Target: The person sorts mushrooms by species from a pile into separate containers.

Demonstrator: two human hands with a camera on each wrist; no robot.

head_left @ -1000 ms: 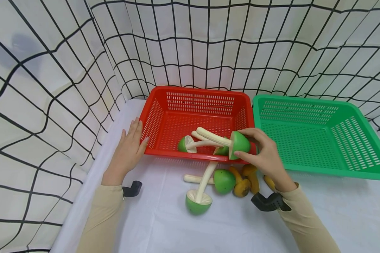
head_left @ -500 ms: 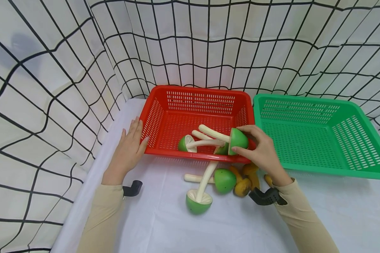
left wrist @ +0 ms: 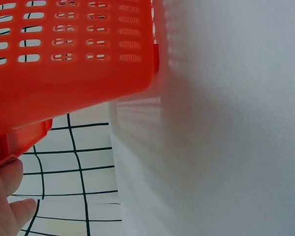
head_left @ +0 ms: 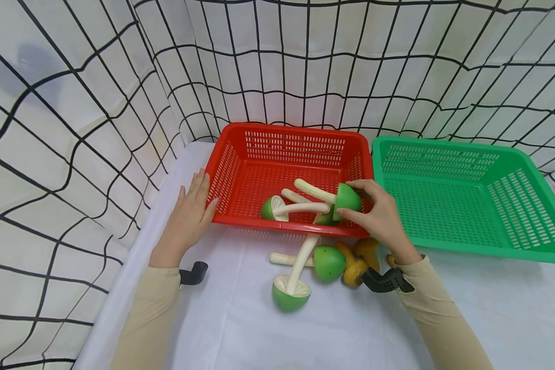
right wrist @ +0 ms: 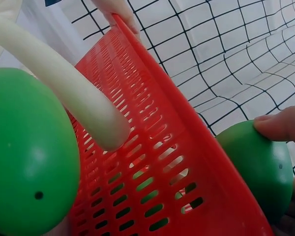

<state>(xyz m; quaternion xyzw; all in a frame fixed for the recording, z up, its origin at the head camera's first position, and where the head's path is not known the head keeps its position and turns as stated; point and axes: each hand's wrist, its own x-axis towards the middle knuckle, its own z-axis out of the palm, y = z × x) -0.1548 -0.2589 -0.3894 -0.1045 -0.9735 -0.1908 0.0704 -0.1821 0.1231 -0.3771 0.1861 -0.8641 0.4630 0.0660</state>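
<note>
My right hand [head_left: 381, 216] grips a toy mushroom by its green cap [head_left: 349, 201], at the front right corner of the red basket [head_left: 300, 132]. Its pale stem points left over the basket floor. Beneath it lie more green mushrooms, among them one with its cut cap [head_left: 270, 208] turned to the right. In the right wrist view, thumb and fingers hold the green cap [right wrist: 260, 167] beyond the red wall [right wrist: 152, 118]. My left hand [head_left: 185, 221] rests against the basket's left rim with straight fingers. The left wrist view shows only fingertips [left wrist: 10, 182] at the rim.
Two green-capped mushrooms [head_left: 291, 295] lie crossed on the white cloth before the red basket. Yellow-brown mushrooms [head_left: 355, 272] are beside them, partly behind the right wrist camera. A green basket [head_left: 444, 145] stands to the right. Black netting [head_left: 305, 56] over white sheeting encloses the back and left.
My right hand has moved slightly away from me and left, carrying the green mushroom farther over the red basket. The left hand stays at the rim.
</note>
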